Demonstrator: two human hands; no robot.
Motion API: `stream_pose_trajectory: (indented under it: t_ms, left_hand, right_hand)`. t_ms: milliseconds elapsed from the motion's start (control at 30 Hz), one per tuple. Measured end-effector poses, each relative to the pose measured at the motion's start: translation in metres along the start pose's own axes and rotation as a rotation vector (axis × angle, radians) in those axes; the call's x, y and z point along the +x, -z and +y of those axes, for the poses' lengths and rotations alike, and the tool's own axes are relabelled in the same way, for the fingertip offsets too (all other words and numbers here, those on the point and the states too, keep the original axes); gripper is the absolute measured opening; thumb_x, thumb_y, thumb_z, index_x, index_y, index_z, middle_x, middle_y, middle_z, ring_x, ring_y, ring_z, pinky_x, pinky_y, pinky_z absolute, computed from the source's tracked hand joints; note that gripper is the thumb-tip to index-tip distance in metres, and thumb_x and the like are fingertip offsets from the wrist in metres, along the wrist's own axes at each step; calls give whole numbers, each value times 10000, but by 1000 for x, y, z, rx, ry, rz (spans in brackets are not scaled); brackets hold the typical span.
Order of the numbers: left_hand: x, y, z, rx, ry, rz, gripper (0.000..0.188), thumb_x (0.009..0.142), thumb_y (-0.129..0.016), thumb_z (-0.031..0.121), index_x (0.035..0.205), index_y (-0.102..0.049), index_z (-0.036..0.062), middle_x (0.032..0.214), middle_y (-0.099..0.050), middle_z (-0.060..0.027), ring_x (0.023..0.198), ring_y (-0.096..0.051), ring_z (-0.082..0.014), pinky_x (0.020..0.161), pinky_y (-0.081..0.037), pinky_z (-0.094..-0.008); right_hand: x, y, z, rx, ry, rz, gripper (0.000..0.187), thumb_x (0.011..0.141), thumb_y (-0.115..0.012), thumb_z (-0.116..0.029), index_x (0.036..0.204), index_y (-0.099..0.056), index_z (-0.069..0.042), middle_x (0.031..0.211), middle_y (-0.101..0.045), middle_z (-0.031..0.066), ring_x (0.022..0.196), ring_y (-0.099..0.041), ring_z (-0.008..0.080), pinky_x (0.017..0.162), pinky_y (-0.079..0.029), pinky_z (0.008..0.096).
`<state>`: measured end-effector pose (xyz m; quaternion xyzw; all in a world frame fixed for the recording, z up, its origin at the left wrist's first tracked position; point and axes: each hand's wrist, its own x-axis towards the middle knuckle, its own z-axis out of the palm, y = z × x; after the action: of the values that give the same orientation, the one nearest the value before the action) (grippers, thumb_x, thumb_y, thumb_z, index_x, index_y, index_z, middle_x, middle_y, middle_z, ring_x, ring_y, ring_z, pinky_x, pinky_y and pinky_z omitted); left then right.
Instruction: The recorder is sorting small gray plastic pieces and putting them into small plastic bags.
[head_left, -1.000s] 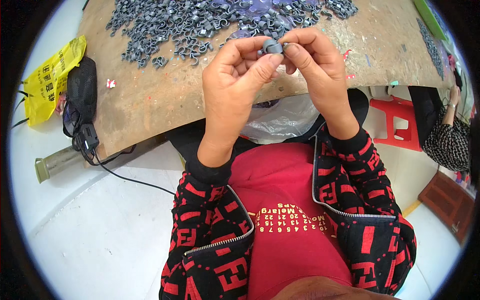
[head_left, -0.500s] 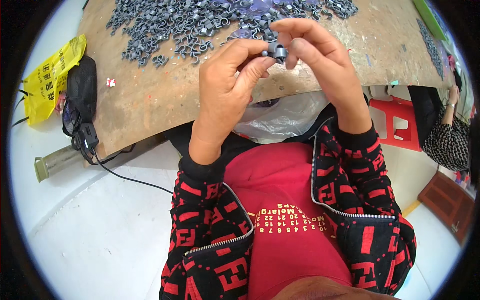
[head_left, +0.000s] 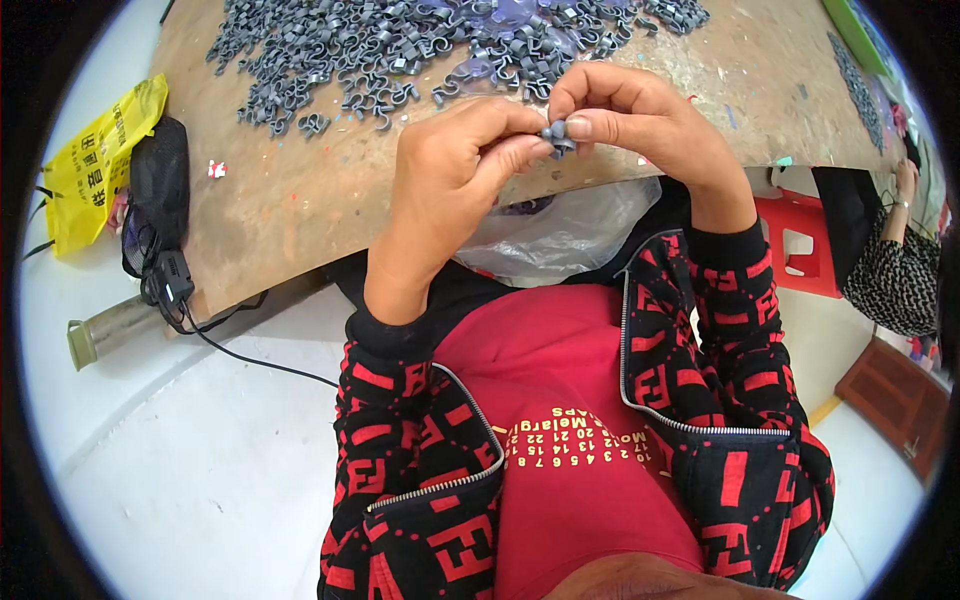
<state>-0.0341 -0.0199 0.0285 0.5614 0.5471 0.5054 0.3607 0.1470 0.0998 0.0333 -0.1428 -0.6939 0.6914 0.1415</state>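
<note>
Over the table (head_left: 330, 210), by its near edge, the left hand (head_left: 435, 185) and right hand (head_left: 665, 125) both pinch one small grey piece (head_left: 562, 142). It looks light, stiff, perhaps slippery: best nipped at opposite ends!

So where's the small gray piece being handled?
Head view, upper half, right of centre: the small gray piece is between the fingertips of the left hand and right hand, nearer the person than the gray clip pile.

Grey piece (head_left: 561, 141), grey clips (head_left: 370, 60), speckled brown table (head_left: 310, 205), black jacket (head_left: 755, 435) with red print, red shirt (head_left: 575, 370), yellow bag (head_left: 105, 165)
</note>
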Motion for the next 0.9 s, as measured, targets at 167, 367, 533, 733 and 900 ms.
stream_pose_trajectory:
  t_ms: [167,367,533,733,900]
  left_hand:
    - [1,-8,2,-193,102,9,109,854,-649,91,895,-642,-9,747,-647,-25,661,-605,-82,564,-458,-213]
    - [3,-8,-15,-708,353,-35,165,907,-626,202,950,-609,44,778,-650,-26,651,-570,-52,580,-437,-187]
    - [6,-11,-28,-980,430,-71,162,917,-613,210,950,-607,52,779,-633,-11,635,-547,-45,578,-424,-187]
    - [8,-13,-26,-1305,501,-192,176,925,-601,226,968,-589,57,786,-596,10,627,-517,-31,553,-402,-192]
    - [8,-14,-30,-1319,525,-203,161,926,-600,217,950,-585,58,790,-601,5,638,-527,-33,555,-409,-195]
  right_hand:
    - [0,2,10,114,-6,-38,197,918,-589,-198,1015,-572,-28,886,-573,-3,833,-544,76,724,-452,225]
    - [1,-13,15,267,41,151,284,928,-572,-199,1154,-560,-27,927,-594,5,812,-552,73,694,-461,220]
    - [0,-18,19,62,128,275,284,922,-573,-138,1179,-558,-17,934,-609,11,764,-566,76,692,-474,227]
    - [2,-17,27,175,168,227,268,916,-585,-138,1162,-569,-33,930,-607,6,769,-562,64,690,-475,222]
    - [3,-18,29,147,170,267,253,918,-582,-136,1151,-566,-38,917,-605,0,763,-553,57,681,-463,210]
